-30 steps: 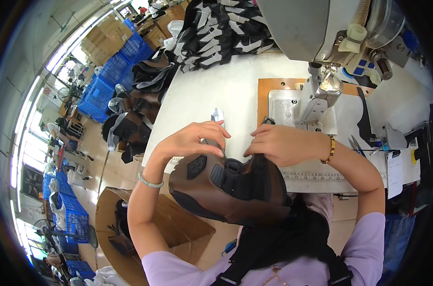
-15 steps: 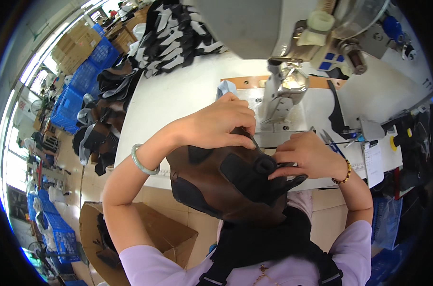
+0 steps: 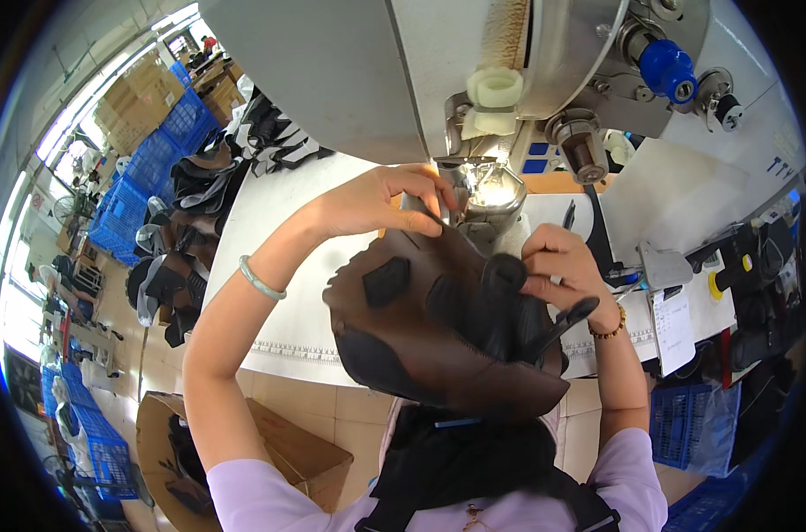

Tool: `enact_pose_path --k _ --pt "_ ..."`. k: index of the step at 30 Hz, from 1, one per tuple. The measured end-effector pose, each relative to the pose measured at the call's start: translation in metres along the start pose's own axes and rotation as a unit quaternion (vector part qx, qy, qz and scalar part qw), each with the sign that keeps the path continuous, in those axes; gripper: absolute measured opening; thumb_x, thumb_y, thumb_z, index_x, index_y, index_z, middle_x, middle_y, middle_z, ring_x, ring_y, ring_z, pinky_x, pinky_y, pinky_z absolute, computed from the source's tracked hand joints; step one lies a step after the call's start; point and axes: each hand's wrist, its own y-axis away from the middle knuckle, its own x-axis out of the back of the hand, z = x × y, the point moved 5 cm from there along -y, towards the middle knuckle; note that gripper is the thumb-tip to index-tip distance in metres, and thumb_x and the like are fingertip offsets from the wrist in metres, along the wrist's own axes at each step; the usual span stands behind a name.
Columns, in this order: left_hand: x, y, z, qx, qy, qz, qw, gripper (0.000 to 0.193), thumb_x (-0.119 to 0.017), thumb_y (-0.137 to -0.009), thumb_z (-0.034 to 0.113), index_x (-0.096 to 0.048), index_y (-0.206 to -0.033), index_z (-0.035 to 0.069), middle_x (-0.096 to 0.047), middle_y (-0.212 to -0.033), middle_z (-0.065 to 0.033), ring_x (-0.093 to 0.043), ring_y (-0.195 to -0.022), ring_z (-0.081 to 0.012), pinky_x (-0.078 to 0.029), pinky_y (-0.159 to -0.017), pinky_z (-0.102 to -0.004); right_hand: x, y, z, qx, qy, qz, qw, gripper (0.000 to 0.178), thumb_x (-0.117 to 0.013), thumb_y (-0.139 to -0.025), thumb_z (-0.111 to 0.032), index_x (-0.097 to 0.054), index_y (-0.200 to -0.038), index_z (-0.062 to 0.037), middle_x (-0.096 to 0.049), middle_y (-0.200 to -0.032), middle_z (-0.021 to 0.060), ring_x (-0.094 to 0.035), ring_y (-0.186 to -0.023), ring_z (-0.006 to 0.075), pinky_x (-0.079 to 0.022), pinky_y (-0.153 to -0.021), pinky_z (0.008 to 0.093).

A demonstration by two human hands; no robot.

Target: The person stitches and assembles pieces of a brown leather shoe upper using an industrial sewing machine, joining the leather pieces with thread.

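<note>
A dark brown leather glove piece (image 3: 407, 310) with black patches and black finger-like tubes hangs over the front of the table. Its far edge is pinched between the thumb and fingers of my left hand (image 3: 381, 202), right by the needle area of a sewing machine (image 3: 496, 188). My right hand (image 3: 564, 266) is closed on the piece's right side, thumb and fingers beside an upright black tube. My fingers and the raised leather hide the spot under the machine's foot.
A white worktable (image 3: 279, 293) with a ruler strip lies beneath. Black and grey cut pieces (image 3: 274, 137) are heaped at the far left, brown and black ones (image 3: 185, 239) beside the table. A cardboard box (image 3: 287, 443) stands on the floor; a paper slip (image 3: 673, 328) lies at right.
The view has moved closer to the machine. Both hands have carried the leather piece up toward the needle area, and more of its brown face now shows.
</note>
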Motion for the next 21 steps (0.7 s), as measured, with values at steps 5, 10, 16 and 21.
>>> enact_pose_path --k 5,10,16,21 --pt "0.004 -0.011 0.004 0.159 0.042 0.009 0.986 0.030 -0.064 -0.081 0.029 -0.062 -0.100 0.005 -0.058 -0.102 -0.0041 -0.049 -0.098 -0.0126 -0.037 -0.088 -0.0268 0.003 0.012 0.034 -0.120 -0.106 0.020 0.987 0.022 -0.069 -0.071 -0.007 -0.048 -0.067 -0.0014 -0.040 -0.065 0.0039 -0.040 -0.060 0.0150 -0.033 -0.054 0.0265" --pt "0.007 -0.011 -0.010 0.226 0.108 0.029 0.968 0.038 -0.063 -0.082 0.029 -0.058 -0.110 0.002 -0.058 -0.105 -0.0043 -0.048 -0.101 -0.0107 -0.036 -0.090 -0.0252 -0.003 0.013 0.045 -0.209 -0.242 0.057 0.946 0.018 -0.065 -0.076 -0.007 -0.051 -0.068 0.0001 -0.043 -0.068 0.0000 -0.041 -0.064 0.0093 -0.034 -0.056 0.0232" --pt "0.023 -0.019 -0.015 0.211 0.090 0.055 0.972 0.035 -0.065 -0.079 0.018 -0.059 -0.109 0.002 -0.058 -0.111 -0.0055 -0.052 -0.100 -0.0138 -0.040 -0.087 -0.0278 -0.011 0.019 0.055 -0.243 -0.355 0.149 0.890 0.011 -0.063 -0.079 -0.012 -0.062 -0.080 -0.0010 -0.049 -0.076 -0.0012 -0.043 -0.067 0.0085 -0.033 -0.062 0.0226" --pt "0.036 -0.020 0.015 0.036 -0.062 0.157 0.985 0.043 -0.068 -0.075 0.009 -0.055 -0.116 0.002 -0.058 -0.114 -0.0084 -0.052 -0.106 -0.0173 -0.043 -0.088 -0.0302 -0.011 0.022 0.055 -0.227 -0.323 0.156 0.905 0.012 -0.062 -0.081 -0.013 -0.062 -0.081 -0.0008 -0.051 -0.077 0.0001 -0.044 -0.072 0.0089 -0.035 -0.066 0.0235"
